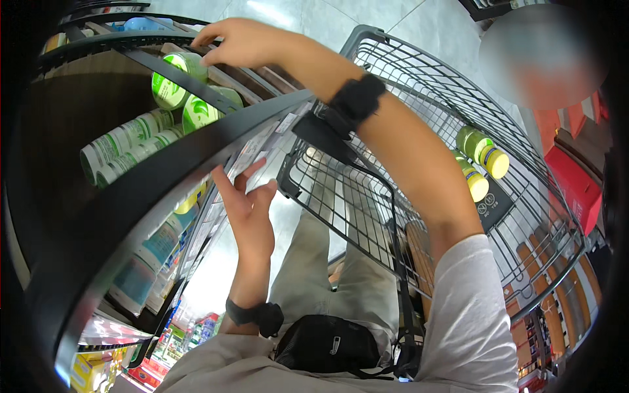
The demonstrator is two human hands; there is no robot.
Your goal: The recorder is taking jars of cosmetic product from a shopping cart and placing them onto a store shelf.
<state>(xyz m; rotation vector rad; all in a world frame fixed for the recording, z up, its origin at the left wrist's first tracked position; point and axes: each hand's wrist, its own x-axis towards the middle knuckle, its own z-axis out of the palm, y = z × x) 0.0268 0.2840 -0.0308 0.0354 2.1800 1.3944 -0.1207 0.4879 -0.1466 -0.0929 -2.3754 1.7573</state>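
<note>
At the upper shelf, my right hand point(237, 43) reaches over the rail with thumb and fingers apart. Its thumb is right beside a light green jar point(171, 84) with a bright green top; whether they touch I cannot tell. A second green jar point(200, 112) sits next to it, partly hidden by the dark rail. Two white and green bottles point(128, 143) stand close together left of the jars. Lower down, my left hand point(247, 213) is raised near the shelf's front edge, its fingers spread and nothing in them.
A dark wire shopping cart point(452, 69) stands to my right, under my right forearm. Green bottles with yellow caps point(495, 162) lie inside it. Large pale blue bottles point(141, 272) fill the shelf below. A red box point(573, 187) is beyond the cart.
</note>
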